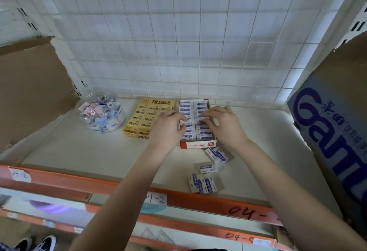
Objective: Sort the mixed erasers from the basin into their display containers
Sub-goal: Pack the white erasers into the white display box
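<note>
Left hand (168,125) pinching white eraser (183,122) at 9 o'clock edge of red-white box (198,145); eraser's long axis running 9-to-3, matching packed rows. Right hand (222,123) pressing rows with loose fingers, gripping nothing. Loose erasers (216,154) lying on shelf (99,151) at 5 o'clock of box, nearer right hand.

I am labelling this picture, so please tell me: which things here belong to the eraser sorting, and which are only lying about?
Belong to the job: red-and-white box, white eraser pinched by the left hand, right hand, loose white erasers, yellow box, clear tub.
Lying about: brown cardboard, blue carton, shelf labels.
</note>
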Available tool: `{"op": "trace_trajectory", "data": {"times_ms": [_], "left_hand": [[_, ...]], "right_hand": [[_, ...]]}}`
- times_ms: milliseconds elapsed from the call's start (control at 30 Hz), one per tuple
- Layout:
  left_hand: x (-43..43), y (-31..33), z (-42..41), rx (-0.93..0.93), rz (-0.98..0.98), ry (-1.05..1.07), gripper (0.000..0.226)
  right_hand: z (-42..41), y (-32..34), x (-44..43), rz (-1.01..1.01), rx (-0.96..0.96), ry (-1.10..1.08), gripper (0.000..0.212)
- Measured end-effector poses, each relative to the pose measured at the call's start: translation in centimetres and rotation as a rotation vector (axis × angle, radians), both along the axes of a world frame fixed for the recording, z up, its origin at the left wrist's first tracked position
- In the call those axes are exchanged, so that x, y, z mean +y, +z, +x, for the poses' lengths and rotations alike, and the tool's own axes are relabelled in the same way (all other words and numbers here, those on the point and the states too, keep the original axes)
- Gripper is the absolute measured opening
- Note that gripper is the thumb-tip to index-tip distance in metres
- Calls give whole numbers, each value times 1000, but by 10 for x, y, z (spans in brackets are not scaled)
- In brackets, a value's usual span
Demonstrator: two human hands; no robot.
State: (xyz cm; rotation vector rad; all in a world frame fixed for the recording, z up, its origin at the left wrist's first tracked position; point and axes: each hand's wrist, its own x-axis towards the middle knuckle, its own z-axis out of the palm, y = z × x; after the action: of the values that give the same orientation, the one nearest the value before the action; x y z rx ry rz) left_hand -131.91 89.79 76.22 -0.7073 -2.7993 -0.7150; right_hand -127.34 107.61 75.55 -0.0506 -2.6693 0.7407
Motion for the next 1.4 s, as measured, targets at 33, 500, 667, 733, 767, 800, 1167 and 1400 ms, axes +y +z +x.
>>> {"op": "trace_trajectory", "data": {"times_ms": [33, 500, 667, 733, 767, 800, 1167, 1400], "left_hand": [[-2, 1, 4, 0, 27, -15, 19], [13, 1, 60, -173, -49, -408, 27], [20, -11, 68, -104, -122, -411, 36], [23, -12, 67, -94, -161, -411, 35], [25, -12, 66, -97, -183, -412, 34], [26, -13, 65, -100, -198, -411, 33], [11, -8, 68, -108, 48, -346, 30], [-8, 11, 29, -48, 140, -226, 29]], "right_hand": [[5, 0, 1, -25, 43, -7, 19], [78, -12, 14, -130, -248, -34, 18], [90, -12, 13, -59, -229, -16, 20], [95, -12, 17, -32, -220, -31, 20], [98, -12, 19, -28, -215, -45, 20], [100, -13, 21, -27, -210, -57, 20], [98, -7, 27, -27, -229, -51, 22], [68, 18, 21, -87, -81, -3, 22]]}}
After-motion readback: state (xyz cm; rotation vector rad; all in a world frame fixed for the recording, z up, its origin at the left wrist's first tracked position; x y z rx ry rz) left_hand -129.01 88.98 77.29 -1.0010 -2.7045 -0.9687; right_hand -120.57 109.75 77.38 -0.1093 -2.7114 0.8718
